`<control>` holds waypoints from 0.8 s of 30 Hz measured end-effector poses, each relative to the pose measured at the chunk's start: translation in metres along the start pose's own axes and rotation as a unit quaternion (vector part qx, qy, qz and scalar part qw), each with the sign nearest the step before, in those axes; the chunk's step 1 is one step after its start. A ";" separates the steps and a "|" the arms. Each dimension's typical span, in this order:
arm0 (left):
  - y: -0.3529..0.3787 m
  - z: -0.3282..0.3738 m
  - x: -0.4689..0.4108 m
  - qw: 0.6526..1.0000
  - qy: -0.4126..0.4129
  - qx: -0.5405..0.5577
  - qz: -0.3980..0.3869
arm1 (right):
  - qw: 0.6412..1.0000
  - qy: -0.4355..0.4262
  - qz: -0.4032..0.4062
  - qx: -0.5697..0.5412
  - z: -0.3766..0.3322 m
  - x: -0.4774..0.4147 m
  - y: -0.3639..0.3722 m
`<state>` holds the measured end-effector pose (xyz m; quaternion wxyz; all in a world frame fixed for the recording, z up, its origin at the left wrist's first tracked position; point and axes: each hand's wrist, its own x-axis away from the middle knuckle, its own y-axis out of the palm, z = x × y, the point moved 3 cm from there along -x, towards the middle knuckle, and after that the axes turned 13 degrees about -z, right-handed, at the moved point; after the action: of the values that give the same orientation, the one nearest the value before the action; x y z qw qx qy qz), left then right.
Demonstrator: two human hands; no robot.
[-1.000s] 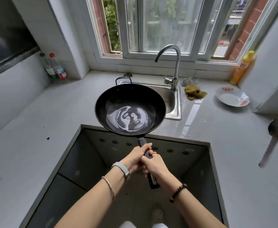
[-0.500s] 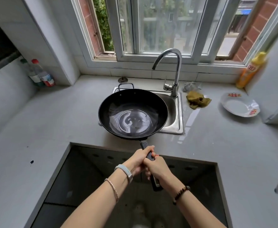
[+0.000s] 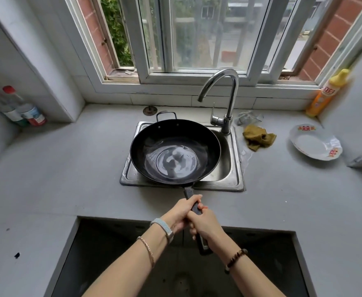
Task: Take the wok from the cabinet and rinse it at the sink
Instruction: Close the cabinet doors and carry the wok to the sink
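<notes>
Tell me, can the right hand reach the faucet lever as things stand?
Probably not yet: the right hand grips the wok handle together with the left hand. If it lets go, the way to the faucet lever looks free.

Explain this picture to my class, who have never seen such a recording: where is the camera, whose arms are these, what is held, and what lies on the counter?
There is no machine here. A person wears a wide-angle camera on the head, looking forward and down, so the two bare arms reach in from the bottom edge. The left hand and the right hand both grip the long handle of a black wok, held over the steel sink by the tap. On the grey counter, a cloth and a white plate lie to the right. A yellow bottle stands beside the window.
</notes>
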<state>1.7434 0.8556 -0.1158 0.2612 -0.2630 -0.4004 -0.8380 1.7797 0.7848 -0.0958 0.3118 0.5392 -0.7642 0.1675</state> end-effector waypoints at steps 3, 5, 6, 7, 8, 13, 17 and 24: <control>-0.005 0.006 -0.003 1.000 -0.011 -0.019 -0.006 | 1.000 0.003 0.006 -0.008 -0.003 -0.009 0.002; -0.008 0.008 -0.006 0.999 -0.016 -0.027 -0.011 | 1.000 0.004 0.007 -0.016 -0.003 -0.012 0.004; -0.011 0.009 -0.008 0.999 -0.019 -0.032 -0.013 | 1.000 0.006 0.009 -0.019 -0.003 -0.014 0.005; -0.012 0.010 -0.008 0.999 -0.022 -0.034 -0.015 | 1.000 0.008 0.010 -0.021 -0.002 -0.015 0.006; -0.014 0.010 -0.010 0.999 -0.024 -0.037 -0.016 | 1.000 0.010 0.010 -0.023 -0.002 -0.017 0.006; -0.017 0.018 -0.011 0.998 -0.031 -0.051 -0.026 | 0.999 0.013 0.013 -0.039 -0.004 -0.024 0.008; -0.020 0.019 -0.013 0.997 -0.039 -0.057 -0.032 | 0.999 0.014 0.008 -0.043 -0.004 -0.026 0.009; -0.020 0.021 -0.016 0.998 -0.047 -0.039 -0.024 | 1.000 0.011 -0.025 -0.005 -0.010 -0.025 0.003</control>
<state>1.7471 0.8872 -0.1259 0.2120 -0.3024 -0.3858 -0.8454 1.7859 0.8099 -0.1047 0.3264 0.5546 -0.7481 0.1621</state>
